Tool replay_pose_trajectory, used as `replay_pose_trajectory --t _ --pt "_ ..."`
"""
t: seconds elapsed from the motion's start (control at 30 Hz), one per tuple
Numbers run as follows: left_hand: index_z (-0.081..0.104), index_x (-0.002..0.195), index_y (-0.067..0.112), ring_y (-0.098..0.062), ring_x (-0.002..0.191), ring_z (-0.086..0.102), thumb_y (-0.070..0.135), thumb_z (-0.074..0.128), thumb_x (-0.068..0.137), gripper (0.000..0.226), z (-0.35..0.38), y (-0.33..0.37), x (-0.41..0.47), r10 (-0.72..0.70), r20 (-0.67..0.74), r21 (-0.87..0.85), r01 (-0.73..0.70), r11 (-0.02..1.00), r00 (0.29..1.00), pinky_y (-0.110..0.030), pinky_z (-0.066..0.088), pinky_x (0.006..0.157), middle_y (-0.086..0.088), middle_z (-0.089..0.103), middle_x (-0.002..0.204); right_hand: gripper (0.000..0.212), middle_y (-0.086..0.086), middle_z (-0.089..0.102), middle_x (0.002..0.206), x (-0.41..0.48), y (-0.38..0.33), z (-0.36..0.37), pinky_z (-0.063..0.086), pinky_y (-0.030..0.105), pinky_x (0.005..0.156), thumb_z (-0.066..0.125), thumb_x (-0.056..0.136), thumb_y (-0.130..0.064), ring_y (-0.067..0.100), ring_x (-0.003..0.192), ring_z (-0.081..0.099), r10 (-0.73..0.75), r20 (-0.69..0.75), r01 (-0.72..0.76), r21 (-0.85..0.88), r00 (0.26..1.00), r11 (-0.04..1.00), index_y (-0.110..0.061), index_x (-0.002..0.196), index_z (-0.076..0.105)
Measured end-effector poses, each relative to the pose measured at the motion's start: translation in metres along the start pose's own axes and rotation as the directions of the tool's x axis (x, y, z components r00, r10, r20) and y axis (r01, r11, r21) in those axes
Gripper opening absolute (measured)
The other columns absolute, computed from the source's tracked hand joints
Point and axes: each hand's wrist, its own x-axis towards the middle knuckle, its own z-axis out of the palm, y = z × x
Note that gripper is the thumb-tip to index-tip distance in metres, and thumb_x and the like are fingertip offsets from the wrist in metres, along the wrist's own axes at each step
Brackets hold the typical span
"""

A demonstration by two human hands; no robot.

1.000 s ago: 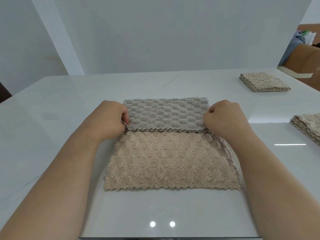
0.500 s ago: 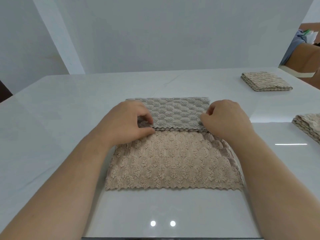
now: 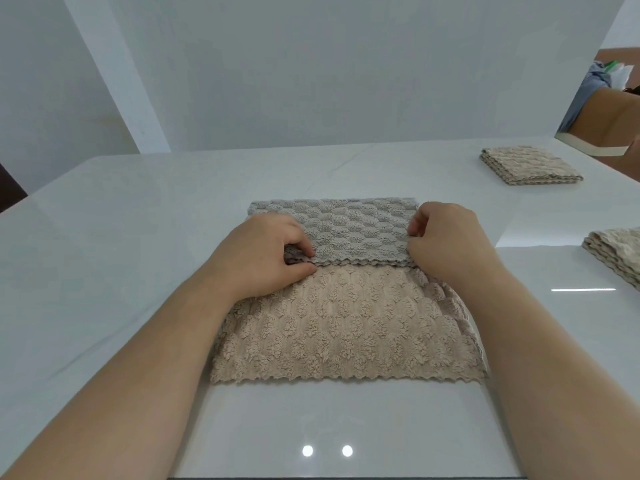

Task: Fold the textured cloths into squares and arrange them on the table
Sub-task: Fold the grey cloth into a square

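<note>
So, one folded beige cloth square (image 3: 530, 166) sits far right on the glossy white table (image 3: 121, 237), and another folded beige stack (image 3: 616, 254) lies at the right edge. The beige tufted cloth (image 3: 346, 323) lies before me, its far part turned over grey side up. My left hand (image 3: 266, 258) pinches that flap's scalloped edge near its left end, and my right hand (image 3: 446, 244) grips the right end. I judge the first fold half drawn. There is room to my left and toward me.

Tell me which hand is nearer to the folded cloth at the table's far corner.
Right. The right hand grips the right end of the grey flap, toward the folded cloth; the left hand pinches the flap's left part, farther away.
</note>
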Motion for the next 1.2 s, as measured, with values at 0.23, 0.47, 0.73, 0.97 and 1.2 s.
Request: replay_pose_trajectory --t 0.23,0.47,0.73,0.97,1.2 --pt "0.076 0.098 0.032 -0.006 0.097 0.060 0.044 0.076 0.085 0.018 0.003 0.000 0.001 -0.003 0.000 0.059 0.003 0.998 1.000 -0.034 0.052 0.087 0.018 0.065 0.101 0.025 0.001 0.049 0.110 -0.006 -0.009 -0.003 0.047 0.036 0.082 0.062 0.079 -0.015 0.024 0.105 0.049 -0.080 -0.040 0.078 -0.053 0.996 0.996 -0.026 0.102 0.062" --pt "0.074 0.098 0.028 -0.008 0.090 0.062 0.037 0.065 0.096 0.013 0.006 -0.002 0.003 0.023 -0.042 0.083 -0.019 0.996 0.999 -0.034 0.053 0.082 0.015 0.068 0.096 0.035 -0.012 0.055 0.102 -0.014 -0.016 0.005 0.045 0.040 0.094 0.058 0.077 -0.064 0.014 0.107 0.050 -0.367 0.179 0.388 -0.102 0.913 0.916 -0.039 0.101 0.065" --pt "0.064 0.100 0.024 -0.008 0.084 0.056 0.028 0.059 0.101 0.006 0.008 0.001 0.003 -0.052 -0.131 -0.008 0.051 0.999 0.990 -0.025 0.046 0.074 0.016 0.060 0.090 0.022 -0.008 0.060 0.104 -0.009 -0.011 0.008 0.048 0.042 0.093 0.066 0.088 -0.039 0.019 0.106 0.056 -0.392 0.141 0.407 -0.093 0.909 0.909 -0.031 0.108 0.066" --pt "0.072 0.107 0.023 -0.009 0.098 0.059 0.049 0.074 0.085 0.034 0.007 -0.009 0.003 0.001 -0.108 0.054 0.005 0.999 0.994 -0.029 0.050 0.088 0.012 0.066 0.103 0.020 -0.003 0.068 0.108 -0.005 -0.007 0.009 0.048 0.040 0.091 0.065 0.096 -0.030 0.022 0.106 0.058 -0.400 0.037 0.401 -0.085 0.916 0.912 -0.023 0.113 0.069" --pt "0.059 0.073 0.024 -0.015 0.071 0.054 0.065 0.060 0.089 0.044 -0.015 -0.025 0.006 -0.270 -0.273 0.166 0.322 0.932 0.923 -0.030 0.035 0.054 0.009 0.057 0.071 0.010 -0.003 0.067 0.089 0.011 0.003 -0.009 0.049 0.036 0.076 0.070 0.090 -0.027 0.022 0.088 0.060 -0.254 -0.026 0.253 -0.049 0.967 0.966 -0.024 0.099 0.070"
